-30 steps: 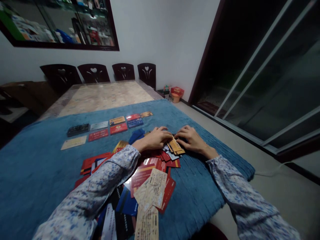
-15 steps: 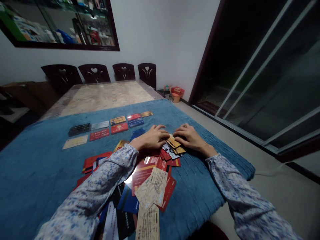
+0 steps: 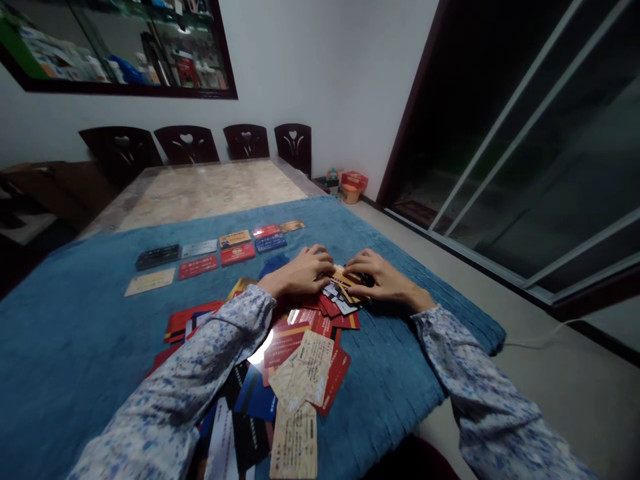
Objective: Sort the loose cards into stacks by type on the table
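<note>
My left hand (image 3: 303, 272) and my right hand (image 3: 379, 277) meet over the far end of a loose pile of cards (image 3: 295, 347) on a blue cloth (image 3: 70, 347). Both have curled fingers pinching a small stack of gold-and-black cards (image 3: 343, 280) between them. Red, white and dark cards lie just under the stack. Beige and red cards spread toward me between my floral sleeves. Two neat rows of cards (image 3: 210, 252) lie further out on the cloth, to the left of my hands.
Beyond the cloth the marble tabletop (image 3: 205, 190) runs to several dark chairs (image 3: 187, 143) against the wall. A glass cabinet (image 3: 115, 47) hangs above them. A sliding glass door (image 3: 540, 147) fills the right side, with small red containers (image 3: 353, 187) on the floor.
The gold-and-black stack has been drawn up and tightened between both hands, which have closed in a little toward each other. The view shifted slightly.
</note>
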{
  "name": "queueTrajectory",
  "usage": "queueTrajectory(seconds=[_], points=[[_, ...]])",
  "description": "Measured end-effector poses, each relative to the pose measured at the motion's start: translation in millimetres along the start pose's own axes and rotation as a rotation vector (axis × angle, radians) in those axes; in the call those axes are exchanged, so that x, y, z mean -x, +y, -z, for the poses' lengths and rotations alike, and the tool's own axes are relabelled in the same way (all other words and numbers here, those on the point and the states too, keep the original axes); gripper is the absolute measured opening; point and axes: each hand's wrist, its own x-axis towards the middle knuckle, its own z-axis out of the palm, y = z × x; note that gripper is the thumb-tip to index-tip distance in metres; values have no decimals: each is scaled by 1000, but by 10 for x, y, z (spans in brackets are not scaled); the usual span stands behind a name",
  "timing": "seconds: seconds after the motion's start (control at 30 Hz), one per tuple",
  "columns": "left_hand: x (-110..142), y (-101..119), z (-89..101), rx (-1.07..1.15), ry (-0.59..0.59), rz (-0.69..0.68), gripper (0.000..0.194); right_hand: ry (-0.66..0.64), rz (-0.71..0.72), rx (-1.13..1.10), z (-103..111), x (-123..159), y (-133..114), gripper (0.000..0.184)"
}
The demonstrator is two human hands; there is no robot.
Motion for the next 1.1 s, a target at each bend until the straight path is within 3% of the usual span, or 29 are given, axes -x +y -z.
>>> queueTrajectory(seconds=[0.5,0.77,1.1], points=[[15,-53,-1,89,39,-29,19,14,-10,-7,13,5,-36,23],[-26,-144,-12,159,105,-86,25,80,-22,-26,-2,16,3,29],[-39,-171,-64,216,191,14,29,152,-60,16,9,11,12,39]])
